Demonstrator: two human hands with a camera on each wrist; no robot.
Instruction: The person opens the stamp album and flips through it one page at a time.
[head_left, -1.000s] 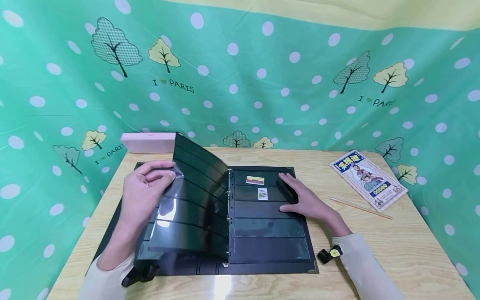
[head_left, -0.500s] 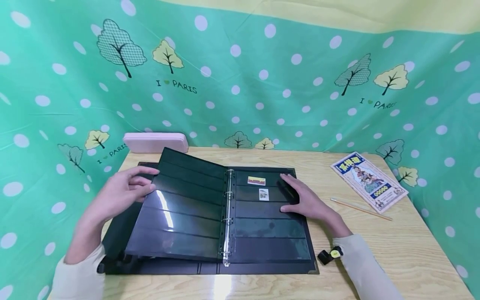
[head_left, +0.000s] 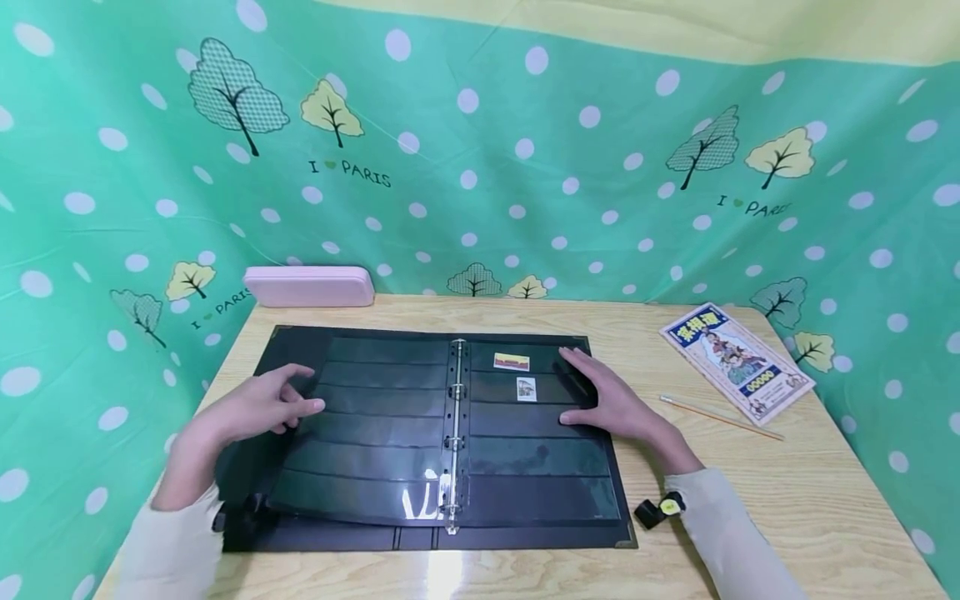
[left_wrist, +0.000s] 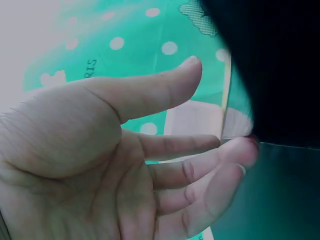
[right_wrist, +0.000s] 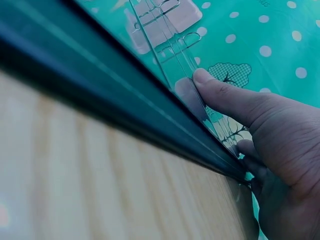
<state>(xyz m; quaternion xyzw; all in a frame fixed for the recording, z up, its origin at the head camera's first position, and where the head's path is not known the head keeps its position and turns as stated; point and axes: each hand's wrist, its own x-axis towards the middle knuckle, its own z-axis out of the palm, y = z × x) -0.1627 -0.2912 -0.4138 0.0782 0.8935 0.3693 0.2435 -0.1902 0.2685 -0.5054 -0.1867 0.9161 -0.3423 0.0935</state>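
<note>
A black ring-binder stamp album [head_left: 300, 342] lies open on the table, with a dark pocket page [head_left: 375, 429] lying on its left side. On the right page [head_left: 536, 458], two small stamps show: a yellow and red stamp [head_left: 512, 362] and, below it, a whitish stamp [head_left: 527, 389]. My left hand [head_left: 258, 408] is over the outer edge of the left page, its thumb apart from loosely bent fingers [left_wrist: 200, 200] and nothing held. My right hand [head_left: 607, 396] rests at the right page's outer edge, thumb [right_wrist: 225, 97] on the page surface and fingers spread.
A pink case [head_left: 309, 287] stands at the back left by the patterned green cloth [head_left: 420, 167]. To the right lie a pencil [head_left: 720, 417] and an illustrated booklet [head_left: 737, 360]. Metal rings [head_left: 454, 442] run down the album's middle.
The raised pocket page has come down to the left and now lies flat. My left hand moved left with it, then let it go. My right hand stayed in place.
</note>
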